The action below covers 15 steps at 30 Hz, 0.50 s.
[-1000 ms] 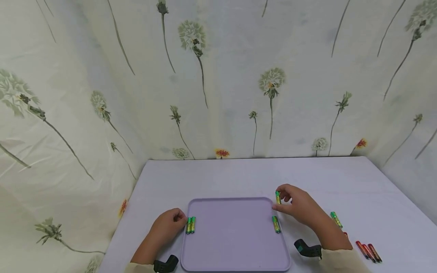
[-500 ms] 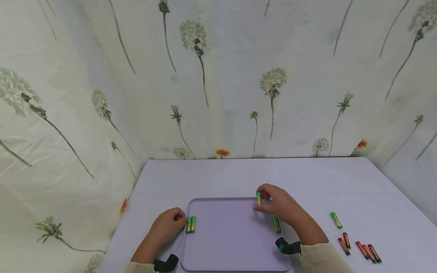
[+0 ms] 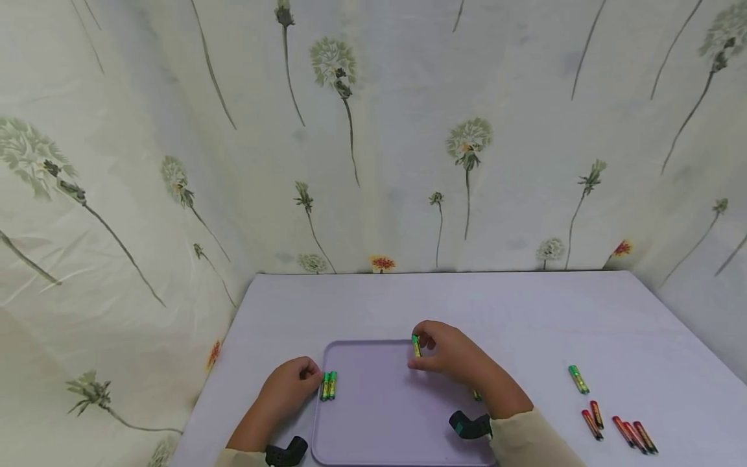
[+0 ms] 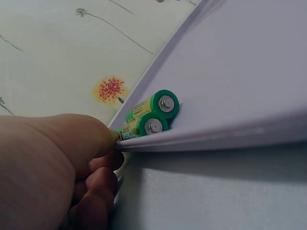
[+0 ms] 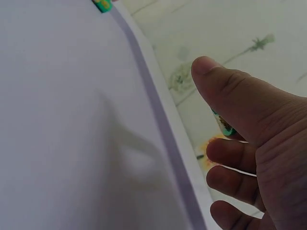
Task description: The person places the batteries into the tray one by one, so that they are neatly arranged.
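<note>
A pale purple tray (image 3: 397,415) lies on the table. Its left rim is pinched by my left hand (image 3: 290,383), thumb above and curled fingers below in the left wrist view. Right beside that thumb, two green batteries (image 4: 165,103) lie side by side inside the tray. My right hand (image 3: 449,350) holds another green battery (image 3: 416,346) between thumb and fingers, over the tray's far part. In the right wrist view, the thumb hides most of this held battery (image 5: 224,123). One more green battery (image 3: 477,394) lies at the tray's right side, mostly covered by the right forearm.
To the right of the tray, a loose green battery (image 3: 578,379) lies on the white table (image 3: 525,305). Several red batteries (image 3: 635,435) lie nearer the front there. A flowered curtain (image 3: 397,130) hangs behind the table and along its sides.
My right hand has carried its green battery leftward from outside the tray's right edge to over the tray. Red batteries its arm covered now show. The left hand has stayed put.
</note>
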Each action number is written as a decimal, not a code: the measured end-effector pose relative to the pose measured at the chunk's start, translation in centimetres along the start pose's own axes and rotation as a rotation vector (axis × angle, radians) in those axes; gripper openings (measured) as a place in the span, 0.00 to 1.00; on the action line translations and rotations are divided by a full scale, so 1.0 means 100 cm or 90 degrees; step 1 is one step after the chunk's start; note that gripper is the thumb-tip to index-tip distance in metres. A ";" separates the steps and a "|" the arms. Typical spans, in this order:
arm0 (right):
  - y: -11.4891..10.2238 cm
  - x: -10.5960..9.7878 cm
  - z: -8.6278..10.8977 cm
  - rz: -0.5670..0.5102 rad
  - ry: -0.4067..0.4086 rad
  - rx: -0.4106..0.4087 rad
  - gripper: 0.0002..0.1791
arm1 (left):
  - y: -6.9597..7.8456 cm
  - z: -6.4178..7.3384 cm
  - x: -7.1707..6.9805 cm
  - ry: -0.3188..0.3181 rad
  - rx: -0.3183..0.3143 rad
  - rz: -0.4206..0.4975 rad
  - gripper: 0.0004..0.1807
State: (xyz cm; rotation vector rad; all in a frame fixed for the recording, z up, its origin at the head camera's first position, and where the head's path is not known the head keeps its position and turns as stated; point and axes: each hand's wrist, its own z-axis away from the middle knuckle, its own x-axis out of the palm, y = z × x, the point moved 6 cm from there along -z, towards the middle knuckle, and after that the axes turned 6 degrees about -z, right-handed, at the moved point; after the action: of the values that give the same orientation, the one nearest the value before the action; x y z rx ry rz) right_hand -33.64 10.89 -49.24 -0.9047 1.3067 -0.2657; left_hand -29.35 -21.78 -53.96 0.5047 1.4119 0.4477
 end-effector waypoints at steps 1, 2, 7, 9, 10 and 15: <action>-0.001 0.002 -0.001 -0.002 -0.004 -0.001 0.29 | 0.000 0.000 0.000 0.000 0.000 0.001 0.07; -0.003 0.004 -0.002 -0.004 -0.007 -0.002 0.29 | 0.000 0.000 0.000 0.000 0.000 0.002 0.07; -0.009 0.016 -0.008 0.017 -0.029 -0.018 0.30 | 0.000 -0.002 0.001 -0.003 -0.002 0.001 0.07; -0.012 0.022 -0.011 0.025 -0.041 -0.033 0.29 | -0.001 -0.002 0.002 -0.004 -0.004 -0.002 0.07; -0.014 0.025 -0.013 0.024 -0.047 -0.040 0.29 | -0.001 -0.001 0.001 -0.003 -0.005 -0.002 0.07; -0.021 0.041 -0.021 0.027 -0.075 -0.061 0.30 | -0.003 -0.001 0.001 -0.001 -0.004 -0.006 0.07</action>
State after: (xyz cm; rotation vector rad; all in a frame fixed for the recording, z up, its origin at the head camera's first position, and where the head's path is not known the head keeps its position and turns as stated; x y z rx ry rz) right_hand -33.75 6.05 -50.67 -0.9575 1.2359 -0.1160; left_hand -29.45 -21.92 -54.21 0.4926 1.4096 0.4442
